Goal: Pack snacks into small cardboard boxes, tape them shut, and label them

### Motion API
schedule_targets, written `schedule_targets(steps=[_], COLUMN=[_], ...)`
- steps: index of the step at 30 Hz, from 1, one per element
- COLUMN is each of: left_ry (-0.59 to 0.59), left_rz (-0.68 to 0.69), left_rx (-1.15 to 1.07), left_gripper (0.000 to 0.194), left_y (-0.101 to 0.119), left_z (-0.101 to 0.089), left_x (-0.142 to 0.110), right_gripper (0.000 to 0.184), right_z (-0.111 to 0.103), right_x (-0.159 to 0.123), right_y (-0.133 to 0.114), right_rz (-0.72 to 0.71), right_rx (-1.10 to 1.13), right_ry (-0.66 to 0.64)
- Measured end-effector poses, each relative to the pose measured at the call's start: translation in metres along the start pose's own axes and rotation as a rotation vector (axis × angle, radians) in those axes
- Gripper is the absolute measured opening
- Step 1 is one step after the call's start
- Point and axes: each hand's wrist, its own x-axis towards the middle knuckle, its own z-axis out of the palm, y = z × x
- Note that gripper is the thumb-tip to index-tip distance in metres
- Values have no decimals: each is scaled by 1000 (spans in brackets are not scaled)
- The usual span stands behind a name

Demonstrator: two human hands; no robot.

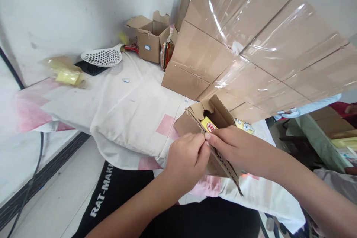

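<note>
A small brown cardboard box sits at the near edge of the cloth-covered table, its flaps partly open. A yellow packet with red print pokes out of its top. My left hand is closed, fingers pinching the box's near flap. My right hand is also closed on the same box, thumb and fingers gripping its front edge right beside the left hand. Both hands touch each other at the fingertips.
A big stack of flat cardboard wrapped in clear film fills the right. An open carton with packets stands at the back. A white slotted scoop and yellow bags lie back left. A black cable hangs left.
</note>
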Motion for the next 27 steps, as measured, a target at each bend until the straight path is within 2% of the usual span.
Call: schedule_targets(steps=[2,5,8,11,14,19,24,27], left_ry=[-26,-76,-104,-73,4,77,119,93], left_rz=[28,25,-19,-56,-113,-145,0,67], left_rx=[-62,-234,-353,-422,-420,-272,-27,24], left_gripper=[24,21,23,31,34,37,36,32], left_y=[0,-2,-4,-6,-7,-7,-8,-9], left_z=[-2,-5,-7,-6,-3,-4,-15,-20], left_x=[0,0,0,-1,-3,-9,-20,-31], right_gripper=[57,56,53,51,51,47,49,50], right_z=[-1,1,9,22,35,44,47,49], right_x=[1,3,5,4,2,-5,-16,-22], right_y=[4,6,5,2,-2,-6,-6,-7], right_rz=[28,33,10,-47,-100,-222,-400,-437], right_rx=[130,250,326,328,207,-208,-453,-472], right_ry=[-74,-116,-61,68,207,344,568,611])
